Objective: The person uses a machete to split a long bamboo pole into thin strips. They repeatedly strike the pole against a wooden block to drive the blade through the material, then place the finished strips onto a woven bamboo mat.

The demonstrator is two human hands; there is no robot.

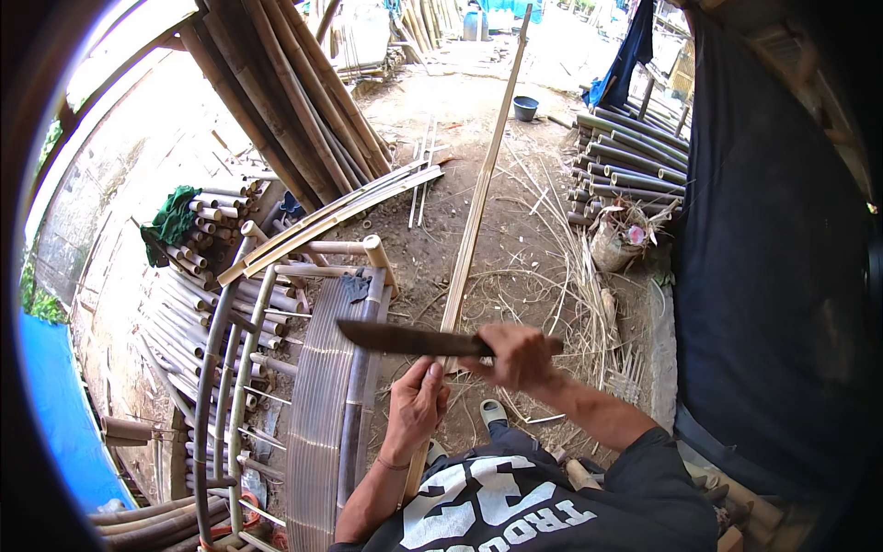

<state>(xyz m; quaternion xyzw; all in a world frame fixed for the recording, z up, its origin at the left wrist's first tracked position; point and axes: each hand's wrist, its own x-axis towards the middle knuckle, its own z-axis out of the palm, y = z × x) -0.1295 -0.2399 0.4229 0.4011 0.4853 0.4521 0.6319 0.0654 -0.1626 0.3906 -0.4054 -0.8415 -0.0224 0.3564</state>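
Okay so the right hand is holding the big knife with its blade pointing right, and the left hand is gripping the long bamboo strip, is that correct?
Not quite: the big knife has its blade pointing left, as the head view shows. The right hand does hold it, and the left hand does grip the long bamboo strip.

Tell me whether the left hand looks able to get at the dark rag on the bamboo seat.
Probably not directly: the left hand is holding the bamboo strip, and the knife in the right hand appears, in this view, between it and the rag.
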